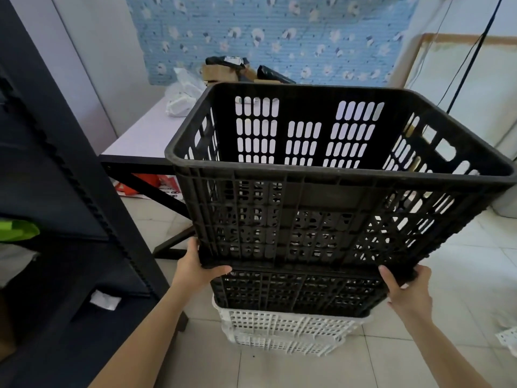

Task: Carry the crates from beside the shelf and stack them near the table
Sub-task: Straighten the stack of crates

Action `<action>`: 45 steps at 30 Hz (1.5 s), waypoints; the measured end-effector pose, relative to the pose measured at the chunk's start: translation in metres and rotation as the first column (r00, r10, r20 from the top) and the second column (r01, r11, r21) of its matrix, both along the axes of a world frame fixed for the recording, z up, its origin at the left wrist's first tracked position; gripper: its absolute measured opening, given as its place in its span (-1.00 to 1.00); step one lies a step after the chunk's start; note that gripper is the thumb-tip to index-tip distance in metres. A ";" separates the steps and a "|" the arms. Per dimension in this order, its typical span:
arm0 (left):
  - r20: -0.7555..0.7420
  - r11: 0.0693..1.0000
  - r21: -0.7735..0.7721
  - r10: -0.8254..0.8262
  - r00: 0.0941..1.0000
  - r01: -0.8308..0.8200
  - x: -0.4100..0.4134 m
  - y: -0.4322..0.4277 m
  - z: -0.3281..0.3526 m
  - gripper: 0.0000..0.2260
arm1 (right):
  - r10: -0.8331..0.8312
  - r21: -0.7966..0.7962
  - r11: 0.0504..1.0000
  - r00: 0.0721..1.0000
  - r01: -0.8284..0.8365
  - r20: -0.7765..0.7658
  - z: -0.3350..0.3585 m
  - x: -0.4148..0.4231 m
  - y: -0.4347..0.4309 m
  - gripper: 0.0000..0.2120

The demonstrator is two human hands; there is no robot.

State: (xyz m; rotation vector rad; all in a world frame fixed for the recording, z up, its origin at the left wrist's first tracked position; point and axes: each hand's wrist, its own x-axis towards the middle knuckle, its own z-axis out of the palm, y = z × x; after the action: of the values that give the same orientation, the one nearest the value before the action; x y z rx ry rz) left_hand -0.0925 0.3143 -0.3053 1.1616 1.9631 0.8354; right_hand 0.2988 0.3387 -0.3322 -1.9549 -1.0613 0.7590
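A large black slotted crate [321, 197] fills the middle of the view, tilted with its open top toward me. My left hand [197, 268] grips its lower left corner and my right hand [407, 287] grips its lower right corner. Directly beneath it sits another black crate [296, 292], which rests on white crates [282, 331] on the tiled floor. The held crate's bottom edge is close to the rim of the black crate below; I cannot tell whether they touch. The stack stands just in front of the pale-topped table [140, 138].
A dark shelf unit [61, 191] rises along the left, close to my left arm. On the table lie plastic bags [181, 93] and dark packages [237, 68]. A white board [461, 79] leans at the right. A white crate fragment [507, 338] shows at the right edge.
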 end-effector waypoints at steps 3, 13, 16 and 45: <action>0.037 1.000 0.011 -0.004 0.999 0.003 -0.005 0.009 -0.002 -0.24 | 0.000 0.027 1.000 1.000 -0.001 0.031 -0.003 -0.003 0.005 -0.54; 0.046 0.999 0.025 0.032 0.998 -0.033 -0.006 0.050 -0.008 -0.24 | -0.042 0.033 0.998 0.992 0.046 -0.121 -0.026 0.008 0.053 -0.28; 0.055 0.998 0.050 0.037 0.998 -0.040 -0.003 0.061 -0.009 -0.28 | -0.028 0.042 0.999 0.992 0.033 -0.126 -0.028 0.009 0.069 -0.25; -0.093 0.933 -0.358 -0.058 0.994 0.021 0.039 0.061 0.006 -0.14 | 0.283 -0.142 0.949 0.959 -0.282 -0.016 0.019 0.017 0.052 -0.29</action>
State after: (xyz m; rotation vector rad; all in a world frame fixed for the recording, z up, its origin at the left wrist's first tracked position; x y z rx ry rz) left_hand -0.0531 0.3757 -0.2996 1.0374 2.0596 0.3791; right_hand 0.3163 0.3911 -0.3127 -1.9450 -1.3417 1.0103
